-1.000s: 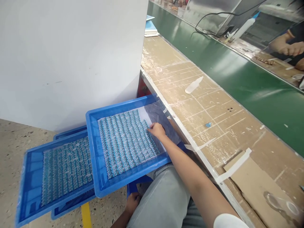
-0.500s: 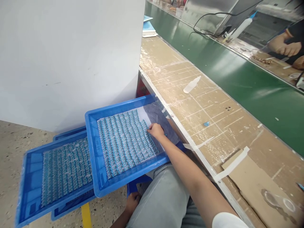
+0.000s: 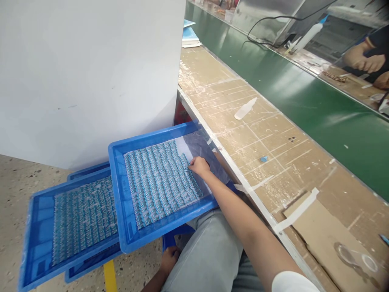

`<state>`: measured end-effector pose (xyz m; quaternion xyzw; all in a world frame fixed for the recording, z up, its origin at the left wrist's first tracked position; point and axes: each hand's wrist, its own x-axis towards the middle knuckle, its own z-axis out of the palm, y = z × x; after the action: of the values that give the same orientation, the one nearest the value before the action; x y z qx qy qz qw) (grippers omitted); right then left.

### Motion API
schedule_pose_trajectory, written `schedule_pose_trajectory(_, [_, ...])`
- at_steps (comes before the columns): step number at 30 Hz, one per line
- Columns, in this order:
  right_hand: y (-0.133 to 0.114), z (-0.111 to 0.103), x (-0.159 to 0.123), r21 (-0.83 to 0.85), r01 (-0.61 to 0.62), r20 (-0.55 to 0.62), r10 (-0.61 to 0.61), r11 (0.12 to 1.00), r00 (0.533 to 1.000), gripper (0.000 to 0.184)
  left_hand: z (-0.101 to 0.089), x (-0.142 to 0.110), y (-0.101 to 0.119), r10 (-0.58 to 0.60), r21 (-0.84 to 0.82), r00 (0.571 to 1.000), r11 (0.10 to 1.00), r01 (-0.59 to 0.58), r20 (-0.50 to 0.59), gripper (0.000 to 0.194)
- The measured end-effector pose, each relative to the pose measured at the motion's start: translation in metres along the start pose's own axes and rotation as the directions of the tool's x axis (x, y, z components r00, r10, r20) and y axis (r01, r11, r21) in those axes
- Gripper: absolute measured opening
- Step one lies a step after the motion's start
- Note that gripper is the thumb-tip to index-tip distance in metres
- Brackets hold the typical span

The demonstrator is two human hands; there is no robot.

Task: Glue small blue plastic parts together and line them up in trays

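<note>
My right hand (image 3: pixel 199 166) reaches into a blue plastic tray (image 3: pixel 153 239), thumb and fingers pinched together at the right-hand edge of the rows. What sits between the fingertips is too small to make out. Many small blue pieces (image 3: pixel 159 178) stand in close rows on a white sheet inside this tray. My left hand (image 3: pixel 170 257) is low beside my leg with its fingers curled; most of them are hidden, and so is anything they hold.
More blue trays (image 3: pixel 28 243), one with similar rows, sit lower left. A wooden bench (image 3: pixel 219 77) holds a white strip (image 3: pixel 245 108), a small blue piece (image 3: pixel 263 159) and taped cardboard (image 3: pixel 328 239). Beyond a green belt (image 3: pixel 288 81), another person's hands (image 3: pixel 364 61) show. A white panel (image 3: pixel 91 73) stands left.
Small flecks on the green belt have shifted towards the far left. My right hand has barely moved and stays pinched at the row's edge; my left hand is still.
</note>
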<state>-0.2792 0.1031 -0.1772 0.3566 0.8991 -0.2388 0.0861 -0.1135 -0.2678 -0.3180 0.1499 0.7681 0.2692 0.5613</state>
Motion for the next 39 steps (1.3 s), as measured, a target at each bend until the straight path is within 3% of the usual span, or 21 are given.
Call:
schedule_pose_trajectory(17, [0.002, 0.0, -0.015, -0.01, -0.014, -0.009, 0.014, 1.0, 1.0, 0.009, -0.005, -0.004, 0.01, -0.018, 0.01, 1.0, 1.0, 0.018, 0.018, 0.03])
schedule_pose_trajectory(39, [0.0, 0.0, -0.02, -0.125, 0.065, 0.0, -0.065, 0.99, 0.998, 0.007, -0.006, -0.003, 0.012, -0.027, 0.033, 0.999, 0.999, 0.026, 0.033, 0.028])
